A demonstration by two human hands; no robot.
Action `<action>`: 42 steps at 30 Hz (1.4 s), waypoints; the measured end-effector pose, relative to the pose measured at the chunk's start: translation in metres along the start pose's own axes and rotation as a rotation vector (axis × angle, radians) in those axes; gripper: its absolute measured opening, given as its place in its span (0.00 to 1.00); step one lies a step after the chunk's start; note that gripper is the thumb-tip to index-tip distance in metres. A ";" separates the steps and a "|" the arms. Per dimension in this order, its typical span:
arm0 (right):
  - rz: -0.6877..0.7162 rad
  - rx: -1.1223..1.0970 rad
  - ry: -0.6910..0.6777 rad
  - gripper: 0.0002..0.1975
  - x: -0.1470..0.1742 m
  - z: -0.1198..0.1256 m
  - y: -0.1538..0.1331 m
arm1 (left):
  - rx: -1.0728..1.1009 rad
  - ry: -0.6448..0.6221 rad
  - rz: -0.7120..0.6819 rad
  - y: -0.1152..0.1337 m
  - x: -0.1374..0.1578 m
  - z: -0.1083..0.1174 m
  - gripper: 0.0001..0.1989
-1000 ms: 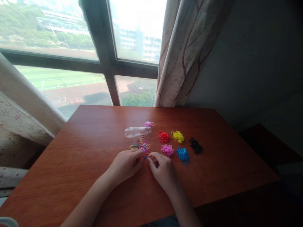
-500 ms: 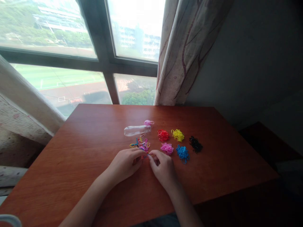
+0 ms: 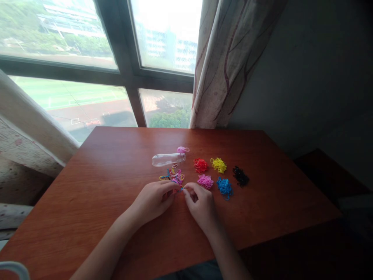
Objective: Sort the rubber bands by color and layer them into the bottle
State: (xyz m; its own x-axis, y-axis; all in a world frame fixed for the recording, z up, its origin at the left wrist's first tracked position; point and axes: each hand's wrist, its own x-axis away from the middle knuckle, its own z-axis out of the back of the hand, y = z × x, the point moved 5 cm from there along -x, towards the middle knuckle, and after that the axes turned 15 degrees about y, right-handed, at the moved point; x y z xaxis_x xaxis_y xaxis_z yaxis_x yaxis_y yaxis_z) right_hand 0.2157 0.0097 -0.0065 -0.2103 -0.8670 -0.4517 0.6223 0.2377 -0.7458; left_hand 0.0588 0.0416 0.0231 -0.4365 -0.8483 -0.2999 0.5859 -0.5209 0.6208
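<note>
Mixed-colour small rubber bands lie in a loose pile just beyond my fingertips. My left hand is closed in a pinch at the near edge of that pile, with bits of coloured band showing at its fingertips. Close by on the right, my right hand pinches a rubber band between thumb and forefinger. Blue and orange bits show in the narrow gap between the hands; the fingers partly hide them. Sorted heaps lie to the right: red bands, yellow bands, pink bands, blue bands and black bands.
A clear plastic bottle lies on its side behind the mixed pile. Its mouth points right, near a pink looped cap. The brown wooden table stands against a window, with a curtain on the right. A white curved object shows at lower left.
The view has shifted very slightly. Both hands stay pinched together at the near edge of the mixed pile, with only tiny finger movement; the heaps and bottle stay put.
</note>
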 end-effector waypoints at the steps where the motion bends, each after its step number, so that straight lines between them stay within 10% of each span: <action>1: -0.006 -0.003 0.003 0.07 0.000 0.000 0.000 | -0.002 0.006 0.003 0.000 0.000 0.001 0.14; 17: -0.083 -0.136 0.120 0.07 -0.001 0.011 -0.002 | 0.306 0.099 0.320 -0.003 -0.002 -0.008 0.12; 42: -0.157 -0.188 0.140 0.07 -0.001 0.015 -0.001 | 0.176 0.151 0.203 -0.005 -0.004 0.001 0.06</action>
State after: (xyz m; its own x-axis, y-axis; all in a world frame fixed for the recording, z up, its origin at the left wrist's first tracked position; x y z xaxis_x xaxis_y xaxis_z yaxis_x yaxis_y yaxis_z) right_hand 0.2265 0.0040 0.0017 -0.4031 -0.8339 -0.3771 0.4255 0.1941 -0.8839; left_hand 0.0574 0.0472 0.0217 -0.2087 -0.9447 -0.2529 0.5181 -0.3262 0.7907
